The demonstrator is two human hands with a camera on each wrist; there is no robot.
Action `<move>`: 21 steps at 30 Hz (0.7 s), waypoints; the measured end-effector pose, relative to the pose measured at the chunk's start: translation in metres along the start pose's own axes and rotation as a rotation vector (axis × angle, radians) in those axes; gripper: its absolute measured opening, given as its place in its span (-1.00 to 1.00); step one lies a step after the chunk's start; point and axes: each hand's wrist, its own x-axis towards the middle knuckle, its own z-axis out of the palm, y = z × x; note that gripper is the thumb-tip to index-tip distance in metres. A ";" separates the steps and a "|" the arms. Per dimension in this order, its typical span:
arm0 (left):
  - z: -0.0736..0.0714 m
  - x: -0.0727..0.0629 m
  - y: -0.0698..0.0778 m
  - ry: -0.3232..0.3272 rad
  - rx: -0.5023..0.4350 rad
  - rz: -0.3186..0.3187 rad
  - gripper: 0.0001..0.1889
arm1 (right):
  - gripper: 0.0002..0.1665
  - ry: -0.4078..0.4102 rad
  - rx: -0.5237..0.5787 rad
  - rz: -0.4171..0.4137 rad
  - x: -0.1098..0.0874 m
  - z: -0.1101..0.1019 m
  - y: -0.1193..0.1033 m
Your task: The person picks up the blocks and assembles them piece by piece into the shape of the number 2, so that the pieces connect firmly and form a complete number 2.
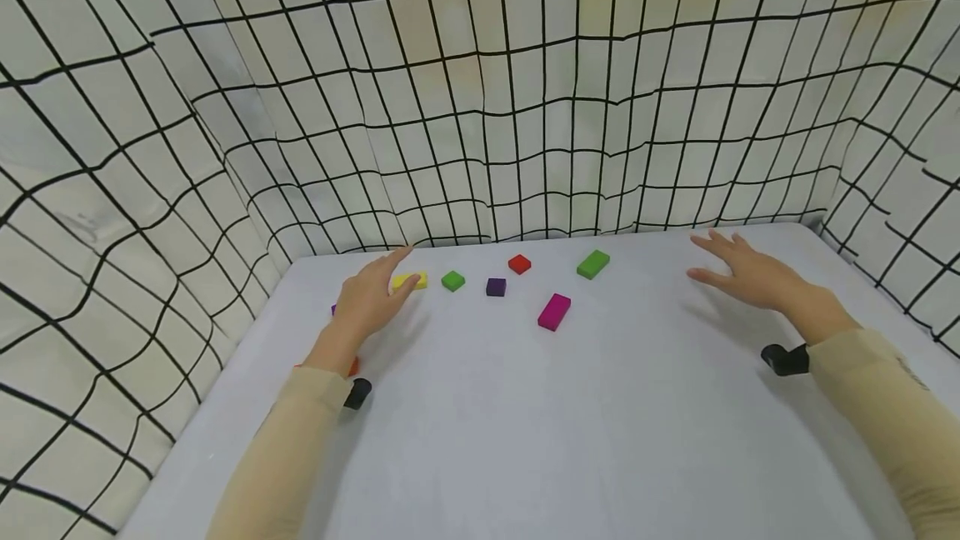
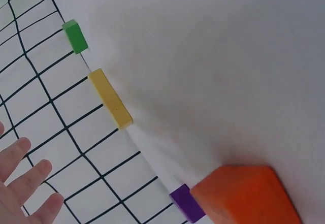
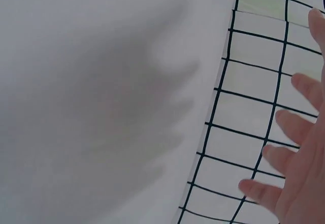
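Note:
Above the left part of the white table, my left hand [image 1: 370, 297] hovers with fingers extended and nothing in its grasp. It partly covers a yellow block [image 1: 420, 280], a purple block [image 2: 187, 203] and an orange block [image 2: 246, 196]. Toward the middle lie a green block [image 1: 453, 281], a dark purple block [image 1: 496, 287], a red block [image 1: 520, 264] and a magenta block [image 1: 554, 312]. A longer green block [image 1: 593, 264] sits farther right. My right hand [image 1: 750, 273] is held over the table's right side, fingers spread, touching no block.
A white wall with a black grid net [image 1: 480, 107] rises behind the table [image 1: 525, 440] and along both sides. Black wrist cameras, such as the one on the right [image 1: 785, 359], jut inward under the beige sleeves [image 1: 877, 394].

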 end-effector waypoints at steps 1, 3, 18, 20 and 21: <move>-0.001 -0.002 -0.001 0.007 -0.001 0.005 -0.36 | -0.01 -0.003 0.021 -0.008 -0.001 0.001 0.002; -0.004 -0.005 -0.003 0.019 -0.006 0.013 -0.37 | -0.03 -0.004 0.064 -0.019 -0.004 0.001 0.006; -0.020 -0.023 -0.020 -0.032 -0.017 -0.041 -0.44 | -0.05 0.019 0.125 -0.027 -0.026 -0.002 0.019; -0.022 -0.026 -0.023 -0.022 -0.039 -0.051 -0.46 | -0.07 0.026 0.122 -0.025 -0.028 -0.002 0.020; -0.023 -0.027 -0.025 -0.018 -0.051 -0.054 -0.47 | -0.07 0.030 0.119 -0.024 -0.029 -0.002 0.021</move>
